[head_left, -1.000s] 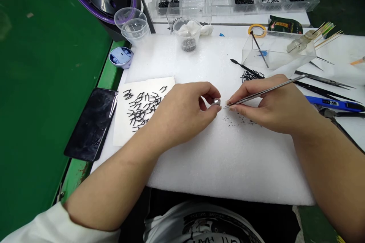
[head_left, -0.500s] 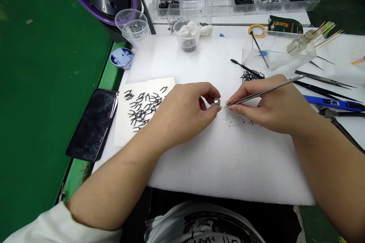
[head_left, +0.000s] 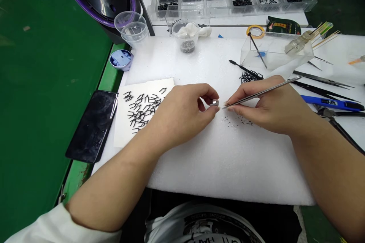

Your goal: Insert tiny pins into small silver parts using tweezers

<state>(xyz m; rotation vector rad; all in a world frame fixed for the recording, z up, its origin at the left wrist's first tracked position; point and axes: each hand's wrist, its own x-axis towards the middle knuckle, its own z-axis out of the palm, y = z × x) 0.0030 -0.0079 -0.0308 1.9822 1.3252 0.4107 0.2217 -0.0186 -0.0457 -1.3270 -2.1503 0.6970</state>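
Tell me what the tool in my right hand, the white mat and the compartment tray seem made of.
Tool: probably steel, polished; it's silvery with a bright streak along it.
Mat: perhaps plastic foam, matt white; its surface looks faintly grainy.
Tray: likely clear plastic, glossy; its see-through walls catch light.

forked pieces (head_left: 139, 115) lie on the paper sheet (head_left: 120, 129); left of the sheet is the phone (head_left: 92, 127), behind it the earbud case (head_left: 121, 59) and cups (head_left: 134, 32), farther behind and rightward the compartment tray (head_left: 270, 8), right of it the tweezers (head_left: 268, 91), farther right the pliers (head_left: 325, 112).
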